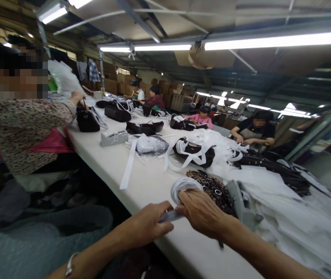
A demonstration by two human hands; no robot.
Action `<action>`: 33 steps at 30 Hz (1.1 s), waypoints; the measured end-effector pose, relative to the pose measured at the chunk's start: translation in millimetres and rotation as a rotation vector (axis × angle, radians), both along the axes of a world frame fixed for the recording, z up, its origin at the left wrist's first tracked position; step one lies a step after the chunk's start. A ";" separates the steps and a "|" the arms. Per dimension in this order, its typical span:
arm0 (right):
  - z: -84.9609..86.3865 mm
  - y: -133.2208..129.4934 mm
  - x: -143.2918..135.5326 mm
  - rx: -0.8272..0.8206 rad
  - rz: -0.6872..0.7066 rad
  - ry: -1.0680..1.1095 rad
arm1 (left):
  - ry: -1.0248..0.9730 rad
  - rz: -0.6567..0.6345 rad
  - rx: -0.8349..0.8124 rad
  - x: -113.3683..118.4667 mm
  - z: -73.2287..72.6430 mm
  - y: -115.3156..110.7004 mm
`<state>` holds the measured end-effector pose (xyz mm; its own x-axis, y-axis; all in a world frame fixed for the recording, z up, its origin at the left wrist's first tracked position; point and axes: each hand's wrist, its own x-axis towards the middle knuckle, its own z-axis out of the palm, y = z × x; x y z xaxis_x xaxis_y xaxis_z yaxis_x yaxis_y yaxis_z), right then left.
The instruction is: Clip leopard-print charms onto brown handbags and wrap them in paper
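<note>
My right hand is closed round a coil of white strip above the near edge of the white table. From it a pale, slightly see-through length of strip runs to my left hand, which pinches it between thumb and fingers. Just beyond my right hand lies a pile of dark straps or chains with metal rings. A grey tape dispenser stands to the right of that pile.
White wrapping sheets spread over the right side. Black bags with white wrapping lie along the table, near a clear plastic bundle, a flat white strip and another tape dispenser. A co-worker handles a black bag at left; several people work farther back.
</note>
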<state>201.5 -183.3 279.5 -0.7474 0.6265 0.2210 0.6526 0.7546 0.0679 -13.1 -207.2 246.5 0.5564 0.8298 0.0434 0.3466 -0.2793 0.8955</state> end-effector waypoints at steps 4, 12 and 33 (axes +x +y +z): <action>-7.7 -6.1 -1.9 -0.115 -0.027 -0.031 | 0.036 0.066 0.044 -6.2 2.5 7.4; -8.0 -8.4 -7.4 -0.309 -0.126 -0.044 | 0.106 -0.022 0.342 -11.6 -10.5 15.0; -55.7 27.0 -3.3 -0.399 0.349 -0.171 | 0.377 -0.285 0.909 -31.0 -69.4 52.8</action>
<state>198.2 -156.3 223.8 -0.9300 0.3455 -0.1257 0.3641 0.9128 -0.1848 -44.1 -154.4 177.0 0.8357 0.4049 0.3711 0.3762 -0.9142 0.1505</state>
